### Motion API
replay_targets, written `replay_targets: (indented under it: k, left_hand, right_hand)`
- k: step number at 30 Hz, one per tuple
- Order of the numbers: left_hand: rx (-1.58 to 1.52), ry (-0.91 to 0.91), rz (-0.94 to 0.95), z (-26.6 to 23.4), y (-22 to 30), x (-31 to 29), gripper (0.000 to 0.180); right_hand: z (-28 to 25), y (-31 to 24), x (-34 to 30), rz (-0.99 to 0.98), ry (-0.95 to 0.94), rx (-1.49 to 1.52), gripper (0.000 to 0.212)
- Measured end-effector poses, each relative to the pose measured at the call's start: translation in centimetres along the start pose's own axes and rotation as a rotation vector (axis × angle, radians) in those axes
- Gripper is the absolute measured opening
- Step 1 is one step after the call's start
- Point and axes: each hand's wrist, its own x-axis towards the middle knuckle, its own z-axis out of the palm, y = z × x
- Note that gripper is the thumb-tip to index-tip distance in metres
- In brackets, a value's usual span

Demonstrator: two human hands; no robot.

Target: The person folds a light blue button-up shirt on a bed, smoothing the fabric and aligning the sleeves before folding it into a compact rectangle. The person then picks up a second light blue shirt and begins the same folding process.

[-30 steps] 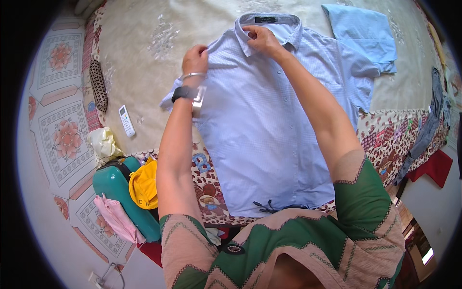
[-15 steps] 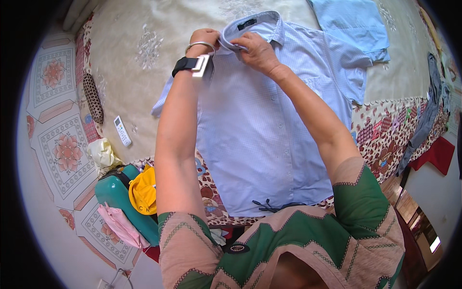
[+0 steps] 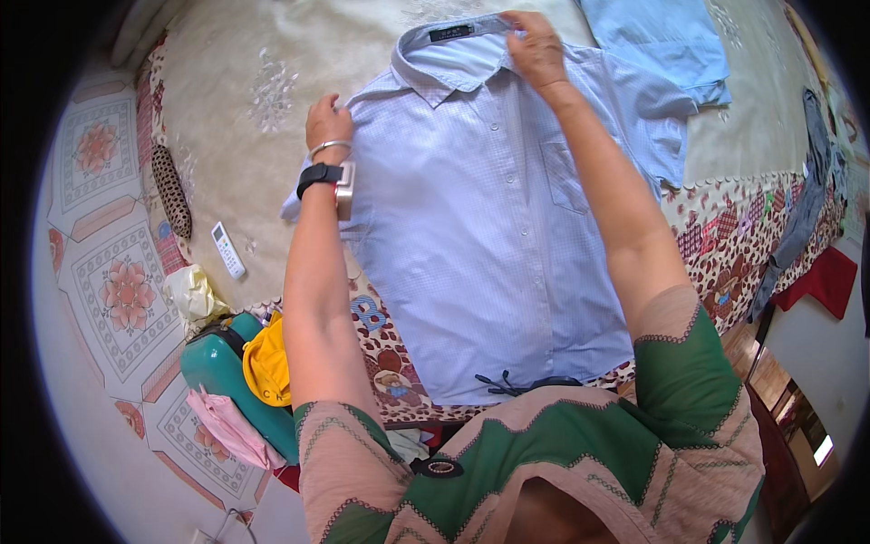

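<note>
A light blue checked short-sleeved shirt [image 3: 453, 227] lies front up, its collar at the far end and its hem toward me. My right hand [image 3: 536, 53] is at the right side of the collar [image 3: 424, 80], fingers closed on its edge. At the left shoulder of the shirt, my left hand [image 3: 328, 125] has its fingers curled in against the fabric; the fingertips are partly hidden. A bangle and a black-strapped watch [image 3: 319, 178] are on my left wrist. The left sleeve is mostly hidden behind my left arm.
Folded light blue clothing [image 3: 657, 45] lies at the far right of the bed cover [image 3: 227, 100]. A white remote [image 3: 228, 250] and a spotted long item [image 3: 171, 190] are at the left. A teal case [image 3: 213, 363] with a yellow cap [image 3: 267, 363] stands near left. Grey clothing [image 3: 802, 195] hangs at the right edge.
Both hands have come apart from the left side of the collar. My left hand moved left to the shoulder, my right hand to the collar's right side. The collar now lies more spread.
</note>
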Motion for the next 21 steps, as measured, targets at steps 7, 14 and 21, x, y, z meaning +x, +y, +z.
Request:
replay_targets:
  k: [7, 14, 21]
  left_hand:
    - [0.212, -0.033, 0.09, 0.0, -0.3, -1.1, 0.027]
    - [0.226, -0.108, 0.1, -2.5, -3.2, -3.3, 0.029]
    - [0.237, 0.157, -0.033, -6.8, -10.4, -16.8, 0.04]
  right_hand:
    - [1.2, -3.4, 3.0, 0.163, -0.369, -0.108, 0.021]
    - [8.7, -1.8, 2.6, 0.339, -0.396, -0.009, 0.055]
    - [3.2, -1.7, 0.2, 0.208, -0.184, 0.17, 0.041]
